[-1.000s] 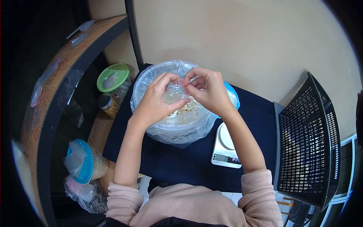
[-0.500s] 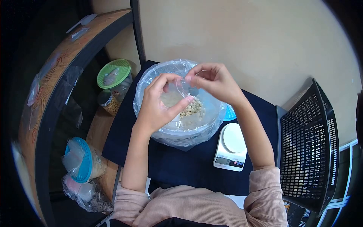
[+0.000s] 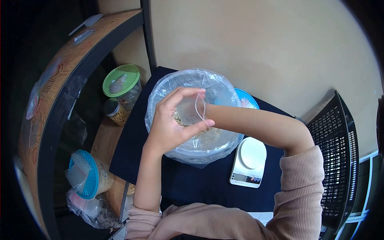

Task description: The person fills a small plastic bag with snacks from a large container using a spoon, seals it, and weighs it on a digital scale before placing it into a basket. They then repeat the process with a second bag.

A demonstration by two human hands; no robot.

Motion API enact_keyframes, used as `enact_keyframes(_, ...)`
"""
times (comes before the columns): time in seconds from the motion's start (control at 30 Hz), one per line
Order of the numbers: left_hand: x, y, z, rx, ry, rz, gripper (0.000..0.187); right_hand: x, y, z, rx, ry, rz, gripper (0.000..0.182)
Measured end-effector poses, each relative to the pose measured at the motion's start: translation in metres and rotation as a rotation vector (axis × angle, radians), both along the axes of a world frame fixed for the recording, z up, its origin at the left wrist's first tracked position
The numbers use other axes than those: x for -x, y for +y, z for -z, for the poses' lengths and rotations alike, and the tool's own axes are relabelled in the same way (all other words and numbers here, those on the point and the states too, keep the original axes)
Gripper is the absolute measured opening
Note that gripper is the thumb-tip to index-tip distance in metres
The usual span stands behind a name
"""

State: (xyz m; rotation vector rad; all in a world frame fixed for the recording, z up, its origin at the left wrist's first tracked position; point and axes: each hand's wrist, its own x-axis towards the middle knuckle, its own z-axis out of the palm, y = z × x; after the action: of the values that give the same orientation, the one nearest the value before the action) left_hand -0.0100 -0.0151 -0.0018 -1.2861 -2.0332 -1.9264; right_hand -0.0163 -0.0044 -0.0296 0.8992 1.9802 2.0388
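Note:
My left hand (image 3: 162, 126) is curved over the lined tub, its thumb and fingers gripping a small clear plastic bag (image 3: 190, 109) by its rim, so that the mouth gapes to the right. Reaching in from the right, my right forearm (image 3: 256, 123) crosses above the tub toward the bag; the right hand's fingers are hidden behind the bag and my left hand. The big round tub (image 3: 218, 78) is lined with clear plastic. Pale, nut-like pieces (image 3: 177, 117) lie inside it, partly covered by my left hand.
A white kitchen scale (image 3: 251, 156) stands on the dark cloth right of the tub, near a blue lid (image 3: 247, 98). A black basket (image 3: 334, 152) is at the right. Lidded containers, including a green-topped one (image 3: 122, 80), sit left beside a wooden shelf (image 3: 66, 66).
My right hand has left the bag's rim and swung down and left, behind the bag and out of sight. The bag's mouth is now spread wider in my left hand.

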Motion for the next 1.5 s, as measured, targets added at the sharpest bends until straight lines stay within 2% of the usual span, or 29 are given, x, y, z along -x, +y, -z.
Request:
enact_keyframes(0.07,0.002,-0.001,0.001,0.014,0.023,-0.003,0.054,0.002,0.007,0.012,-0.078,0.016,-0.013,0.072)
enact_keyframes(0.1,0.003,-0.001,0.003,0.002,0.032,0.004,0.055,0.004,0.008,0.014,-0.079,0.015,-0.015,0.072)
enact_keyframes(0.3,0.007,-0.001,0.006,0.014,0.158,-0.044,0.055,0.007,0.020,0.019,-0.135,-0.021,-0.043,0.058)
enact_keyframes(0.37,0.006,-0.001,0.007,0.042,0.186,-0.086,0.055,0.015,0.063,0.013,0.581,-0.285,-0.286,0.045)
enact_keyframes(0.47,0.005,0.000,0.008,-0.058,0.041,-0.047,0.055,0.022,0.128,0.006,1.666,-0.649,-0.633,0.030)
enact_keyframes(0.5,0.004,0.001,0.009,-0.108,-0.008,-0.069,0.052,0.019,0.139,0.009,1.667,-0.648,-0.631,0.030)
enact_keyframes(0.57,0.004,0.000,0.009,-0.156,-0.060,-0.091,0.049,0.016,0.152,0.016,1.652,-0.462,-0.876,0.019)
enact_keyframes(0.6,0.004,-0.001,0.009,-0.167,-0.061,-0.116,0.050,0.011,0.147,0.000,1.654,-0.462,-0.874,0.019)
enact_keyframes(0.67,0.005,-0.002,0.010,-0.180,-0.064,-0.141,0.050,0.004,0.142,-0.028,1.405,-0.430,-0.717,0.012)
enact_keyframes(0.7,0.005,-0.001,0.010,-0.202,-0.063,-0.164,0.052,0.005,0.147,-0.024,1.404,-0.431,-0.715,0.012)
enact_keyframes(0.77,0.007,0.000,0.012,-0.225,-0.062,-0.187,0.053,0.008,0.160,-0.011,1.137,-0.385,-1.078,0.010)
enact_keyframes(0.8,0.008,0.000,0.013,-0.200,-0.051,-0.193,0.054,0.008,0.161,-0.005,1.137,-0.384,-1.078,0.010)
enact_keyframes(0.87,0.009,0.000,0.014,-0.173,-0.040,-0.197,0.056,0.006,0.163,0.003,1.409,-0.365,-0.875,0.009)
enact_keyframes(0.97,0.008,0.001,0.013,-0.157,-0.019,-0.168,0.057,0.010,0.166,0.004,1.495,-0.426,-0.779,0.012)
enact_keyframes(1.1,0.009,0.000,0.012,-0.137,-0.022,-0.182,0.058,0.010,0.177,-0.006,1.631,-0.510,-0.837,0.011)
enact_keyframes(1.17,0.009,0.000,0.013,-0.146,-0.025,-0.194,0.057,0.008,0.169,-0.006,1.707,-0.617,-0.666,0.018)
enact_keyframes(1.2,0.009,0.000,0.013,-0.153,-0.048,-0.172,0.056,0.008,0.166,-0.006,1.707,-0.623,-0.667,0.018)
enact_keyframes(1.27,0.009,-0.001,0.013,-0.156,-0.069,-0.146,0.055,0.007,0.163,-0.004,1.945,-0.616,-0.643,0.013)
enact_keyframes(1.3,0.010,-0.002,0.013,-0.157,-0.078,-0.134,0.053,0.007,0.164,0.003,1.946,-0.612,-0.643,0.013)
enact_keyframes(1.37,0.010,-0.002,0.012,-0.160,-0.085,-0.121,0.052,0.008,0.164,0.018,2.092,-0.772,-0.793,0.012)
enact_keyframes(1.5,0.008,-0.001,0.012,-0.250,-0.171,-0.091,0.049,0.012,0.170,0.010,2.226,-0.741,-0.742,0.011)
